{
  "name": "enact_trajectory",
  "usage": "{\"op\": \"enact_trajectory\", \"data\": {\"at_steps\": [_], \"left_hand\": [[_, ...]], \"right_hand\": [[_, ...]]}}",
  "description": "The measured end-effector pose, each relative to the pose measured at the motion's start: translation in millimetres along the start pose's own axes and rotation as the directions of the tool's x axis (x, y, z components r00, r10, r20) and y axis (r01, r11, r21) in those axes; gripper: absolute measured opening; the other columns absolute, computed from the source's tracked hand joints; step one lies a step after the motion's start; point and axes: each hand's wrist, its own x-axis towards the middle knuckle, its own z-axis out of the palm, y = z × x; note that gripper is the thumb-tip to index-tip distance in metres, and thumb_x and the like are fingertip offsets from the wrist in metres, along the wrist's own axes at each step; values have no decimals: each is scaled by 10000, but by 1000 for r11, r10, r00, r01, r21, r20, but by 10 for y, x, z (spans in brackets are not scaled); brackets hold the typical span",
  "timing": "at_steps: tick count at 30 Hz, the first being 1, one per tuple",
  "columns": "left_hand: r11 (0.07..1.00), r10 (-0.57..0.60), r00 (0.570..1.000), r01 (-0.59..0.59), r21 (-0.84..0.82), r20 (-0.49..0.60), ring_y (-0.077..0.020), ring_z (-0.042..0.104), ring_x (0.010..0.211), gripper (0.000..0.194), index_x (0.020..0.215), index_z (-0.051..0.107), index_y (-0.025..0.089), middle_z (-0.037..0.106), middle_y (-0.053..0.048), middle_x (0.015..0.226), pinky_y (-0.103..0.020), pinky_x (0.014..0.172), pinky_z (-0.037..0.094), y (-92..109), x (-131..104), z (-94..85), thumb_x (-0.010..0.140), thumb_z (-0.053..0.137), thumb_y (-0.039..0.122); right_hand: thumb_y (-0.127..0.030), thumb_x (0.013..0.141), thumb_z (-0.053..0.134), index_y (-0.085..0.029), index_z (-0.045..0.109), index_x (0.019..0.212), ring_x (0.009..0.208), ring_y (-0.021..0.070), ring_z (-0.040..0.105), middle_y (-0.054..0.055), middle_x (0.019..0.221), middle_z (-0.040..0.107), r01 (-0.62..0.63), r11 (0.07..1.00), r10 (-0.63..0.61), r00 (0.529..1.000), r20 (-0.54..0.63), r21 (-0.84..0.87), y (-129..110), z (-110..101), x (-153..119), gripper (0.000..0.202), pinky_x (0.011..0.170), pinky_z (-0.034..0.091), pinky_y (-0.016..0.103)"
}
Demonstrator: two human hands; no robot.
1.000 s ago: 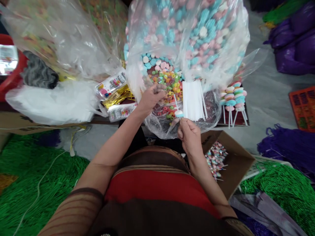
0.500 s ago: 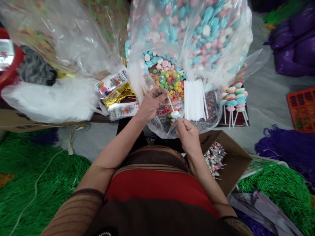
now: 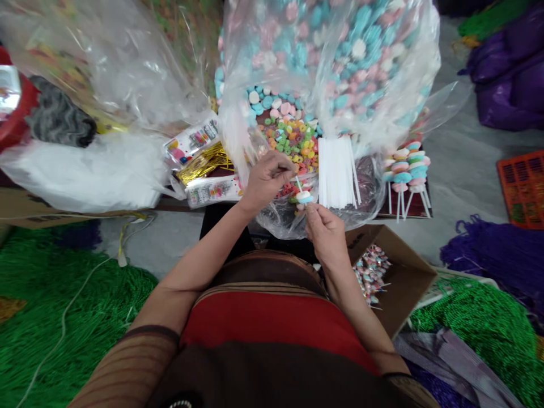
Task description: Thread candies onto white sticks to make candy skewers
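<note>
My right hand [image 3: 326, 229] pinches the lower end of a thin white stick [image 3: 299, 183], which leans up and to the left. Threaded low on the stick, just above my right fingers, is a white-and-blue candy [image 3: 304, 196]. My left hand [image 3: 268, 180] has thumb and forefinger closed together at the stick's upper tip; whatever is between them is too small and hidden to name. Behind the hands lies a heap of coloured gummy rings [image 3: 293, 139]. Pink, white and blue candies [image 3: 267, 102] spill behind the rings. A row of white sticks [image 3: 338, 173] lies to the right.
A large clear bag of candies [image 3: 361, 68] stands at the back. Finished candy skewers [image 3: 408, 167] stand on the right. Below is a cardboard box [image 3: 410, 272] of wrapped candies. Gold ties [image 3: 206, 164] and printed packets [image 3: 212, 191] lie left. Green strands [image 3: 63, 317] cover the floor.
My left fingers have shifted slightly right along with the stick's tip, and the stick now stands a little more upright. My right hand keeps its pinch, nearly in place.
</note>
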Motion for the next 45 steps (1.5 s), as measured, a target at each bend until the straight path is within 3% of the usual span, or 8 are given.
{"op": "enact_trajectory", "data": {"at_steps": [6,12,21,25,28,32,38,45], "left_hand": [[986,100,994,-105,131,44,-156,678,953,248,942,760,232,730,-39,963,-316,896,541,55,-32,6,956,701,472],[949,-262,950,223,-222,-168,-131,665,916,253,1098,704,272,652,8,929,-279,822,565,63,-11,109,921,763,443],[809,-450,885,460,-366,116,-105,585,714,350,1053,674,242,591,54,741,-238,710,509,408,-91,295,794,883,350],[882,-428,901,433,-184,72,-147,649,802,194,1011,711,226,663,11,812,-273,768,519,297,201,163,891,771,365],[930,-314,948,318,184,-49,-210,681,980,130,1008,731,217,686,-18,852,-317,910,528,40,730,-31,940,681,315],[717,-252,965,236,656,-72,-317,636,1225,115,963,726,198,711,-119,1103,-423,1126,444,-351,1387,-152,938,630,256],[587,-280,952,275,762,-128,-334,619,1295,296,1144,714,187,716,-153,1261,-418,1182,403,-759,1613,-242,851,698,223],[696,-276,940,340,632,-202,-263,682,1175,364,1061,756,170,788,-95,1123,-364,1125,447,-771,1560,-419,763,593,40]], "right_hand": [[-606,915,666,-208,715,897,426,73,211,-111,505,301,7,999,-8,1000,5,45,16,12,10,402,428,165,247],[-634,907,678,-207,696,858,435,73,257,-106,500,333,62,997,-62,998,11,37,44,38,1,430,440,190,238],[-613,945,665,-219,629,771,441,79,319,-88,501,425,139,990,-138,990,-33,24,70,-14,132,433,441,252,235],[-613,945,670,-225,604,791,439,79,315,-93,503,429,120,987,-115,992,-52,105,65,-13,141,423,440,260,229],[-610,946,672,-225,588,790,440,77,313,-92,515,439,100,985,-94,994,-54,138,72,-21,115,424,438,261,225],[-610,952,664,-223,598,799,435,78,312,-92,517,433,77,986,-70,996,-50,148,98,-67,71,421,426,246,224],[-615,948,664,-226,628,861,424,80,299,-99,510,424,55,984,-37,994,-104,167,147,-165,45,401,415,220,225],[-627,947,653,-224,601,812,432,82,304,-97,510,416,57,986,-47,997,-65,155,139,-110,73,428,422,225,227]]}}
